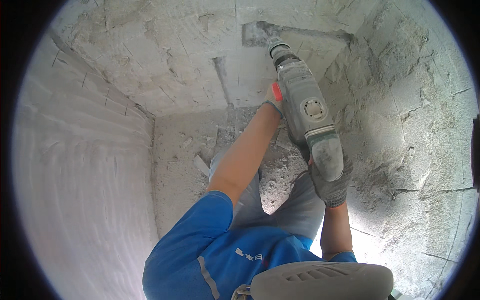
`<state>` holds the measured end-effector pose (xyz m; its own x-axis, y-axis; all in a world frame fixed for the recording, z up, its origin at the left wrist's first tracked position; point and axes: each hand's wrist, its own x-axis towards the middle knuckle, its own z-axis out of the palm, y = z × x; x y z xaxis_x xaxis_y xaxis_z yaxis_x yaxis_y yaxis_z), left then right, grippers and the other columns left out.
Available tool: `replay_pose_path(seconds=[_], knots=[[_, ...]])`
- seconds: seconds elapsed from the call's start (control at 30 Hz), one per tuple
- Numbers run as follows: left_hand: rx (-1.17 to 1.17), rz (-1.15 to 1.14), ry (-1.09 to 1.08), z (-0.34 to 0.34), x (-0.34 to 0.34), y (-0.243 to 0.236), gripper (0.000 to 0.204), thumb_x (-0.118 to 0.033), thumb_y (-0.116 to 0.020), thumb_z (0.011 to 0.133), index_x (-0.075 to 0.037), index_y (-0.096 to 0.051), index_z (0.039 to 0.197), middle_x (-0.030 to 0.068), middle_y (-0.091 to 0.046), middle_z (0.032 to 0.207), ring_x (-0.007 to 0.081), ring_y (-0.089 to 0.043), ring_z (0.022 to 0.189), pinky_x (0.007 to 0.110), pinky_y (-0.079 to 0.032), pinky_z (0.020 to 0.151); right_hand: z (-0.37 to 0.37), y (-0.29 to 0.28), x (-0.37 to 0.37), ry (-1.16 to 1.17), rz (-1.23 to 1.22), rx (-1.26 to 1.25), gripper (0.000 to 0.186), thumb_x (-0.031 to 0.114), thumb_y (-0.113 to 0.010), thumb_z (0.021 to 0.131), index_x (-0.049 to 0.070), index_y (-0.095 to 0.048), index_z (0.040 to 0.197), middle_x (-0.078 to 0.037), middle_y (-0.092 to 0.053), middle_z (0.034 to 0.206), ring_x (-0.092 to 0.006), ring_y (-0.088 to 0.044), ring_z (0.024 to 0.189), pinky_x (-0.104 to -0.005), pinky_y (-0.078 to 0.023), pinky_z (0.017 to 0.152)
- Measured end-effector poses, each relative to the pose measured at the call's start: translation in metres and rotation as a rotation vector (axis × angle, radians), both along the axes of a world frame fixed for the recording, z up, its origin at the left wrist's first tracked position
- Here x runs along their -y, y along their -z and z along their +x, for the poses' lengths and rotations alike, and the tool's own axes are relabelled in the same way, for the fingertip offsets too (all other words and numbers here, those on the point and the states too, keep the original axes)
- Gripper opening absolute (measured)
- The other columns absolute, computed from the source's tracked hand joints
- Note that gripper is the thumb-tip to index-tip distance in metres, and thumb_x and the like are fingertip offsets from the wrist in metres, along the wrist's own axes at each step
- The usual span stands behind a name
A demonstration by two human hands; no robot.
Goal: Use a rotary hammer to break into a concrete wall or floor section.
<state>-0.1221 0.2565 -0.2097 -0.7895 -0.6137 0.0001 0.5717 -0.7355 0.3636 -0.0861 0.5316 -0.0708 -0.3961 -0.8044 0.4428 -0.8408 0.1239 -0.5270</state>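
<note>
A dusty grey-green rotary hammer (306, 100) points up and away, its chuck end at a chiselled recess (255, 34) in the far wall. Dust and the tool's nose hide the bit's tip. My left hand (272, 99), in a pale glove, grips the left side of the tool near its front, beside a red part; most of its fingers are behind the body. Around the rear handle my right hand (334, 189) is closed, wearing a dark grey knitted glove.
Rubble and dust (280, 182) cover the floor between my legs. A narrow vertical groove (221, 77) runs down the far wall. Rough, chipped plaster (400, 120) stands close on the right, a smoother pale wall (90, 175) on the left. A grey mask-like piece (322, 281) shows at the bottom.
</note>
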Motion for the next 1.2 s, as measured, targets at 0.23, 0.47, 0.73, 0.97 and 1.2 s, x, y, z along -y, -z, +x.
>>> replay_pose_path(seconds=[0.23,0.47,0.73,0.97,1.2], knots=[[-0.131,0.079,0.116,0.006,0.018,0.009,0.021,-0.029,-0.051,0.092,-0.012,-0.061,0.095,0.0063,-0.065,0.089,0.0238,-0.064,0.075,0.04,-0.054,0.07,0.019,0.019,0.004,0.036,-0.002,0.248,0.044,0.022,-0.071,0.065,0.005,-0.059,0.103,-0.014,-0.063,0.091,-0.0338,-0.062,0.082,-0.0408,-0.05,0.07],[-0.146,0.059,0.164,0.044,-0.013,-0.062,0.016,-0.025,-0.055,0.089,-0.012,-0.061,0.095,0.0064,-0.064,0.087,0.0196,-0.064,0.074,0.035,-0.055,0.065,0.025,0.025,0.013,-0.055,-0.033,-0.147,0.047,0.021,-0.072,0.065,0.004,-0.057,0.106,-0.015,-0.062,0.093,-0.0329,-0.063,0.081,-0.0387,-0.05,0.07],[-0.184,-0.127,0.104,0.026,0.036,0.029,0.018,-0.026,-0.053,0.091,-0.012,-0.06,0.098,0.0056,-0.064,0.089,0.0181,-0.063,0.076,0.036,-0.053,0.068,0.042,0.001,0.022,-0.105,-0.074,0.009,0.043,0.022,-0.073,0.064,0.003,-0.06,0.1,-0.014,-0.065,0.085,-0.0328,-0.064,0.076,-0.0375,-0.051,0.067],[-0.362,0.058,0.194,0.023,-0.015,-0.027,0.026,-0.035,-0.051,0.09,-0.011,-0.061,0.098,0.0072,-0.064,0.091,0.0236,-0.063,0.079,0.04,-0.053,0.072,0.014,-0.004,-0.002,-0.031,-0.011,0.042,0.037,0.019,-0.071,0.068,0.003,-0.06,0.099,-0.016,-0.065,0.087,-0.0344,-0.063,0.079,-0.0409,-0.05,0.069],[-0.436,-0.041,0.231,0.048,0.007,-0.012,0.024,-0.032,-0.055,0.088,-0.011,-0.061,0.099,0.0087,-0.064,0.091,0.0237,-0.063,0.079,0.041,-0.054,0.07,0.032,0.022,0.013,-0.132,-0.078,-0.217,0.04,0.024,-0.073,0.065,0.006,-0.061,0.099,-0.016,-0.062,0.092,-0.0362,-0.061,0.084,-0.0412,-0.049,0.072]])
